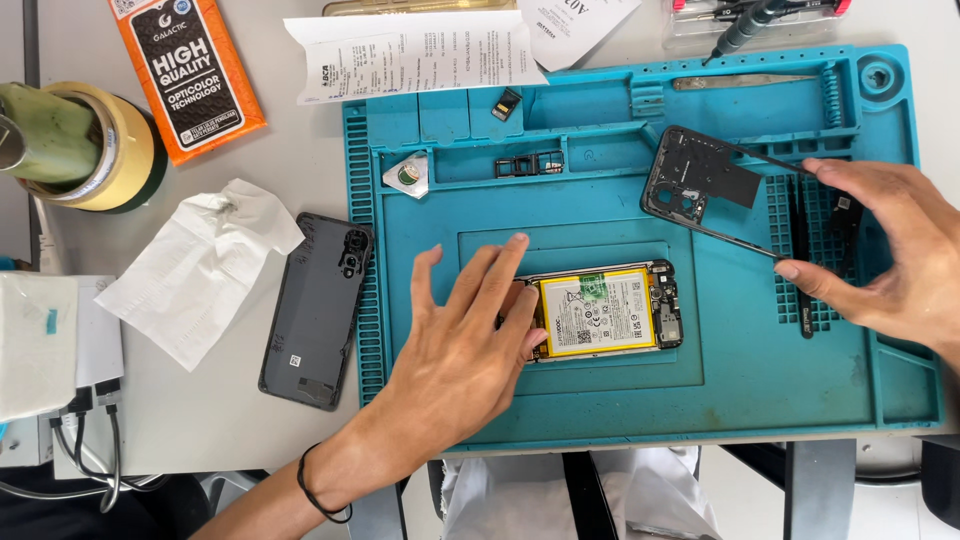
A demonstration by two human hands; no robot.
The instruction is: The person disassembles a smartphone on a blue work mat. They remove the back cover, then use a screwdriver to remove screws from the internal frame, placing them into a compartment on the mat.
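An opened phone (610, 312) with a yellow battery lies flat in the middle of the blue repair mat (600, 410). My left hand (465, 345) rests on the phone's left end, fingers spread and pressing down. At the mat's right side, my right hand (885, 255) grips the edge of a black inner frame (700, 185) between thumb and fingers. The frame is tilted, and its far end lies over the mat's ridged compartments.
The phone's dark back cover (318, 308) lies left of the mat beside a crumpled tissue (200, 265). Tape rolls (85, 145) and an orange package (188, 70) sit at the far left. Papers (420, 55), tweezers (745, 82) and small parts (530, 165) lie along the mat's top.
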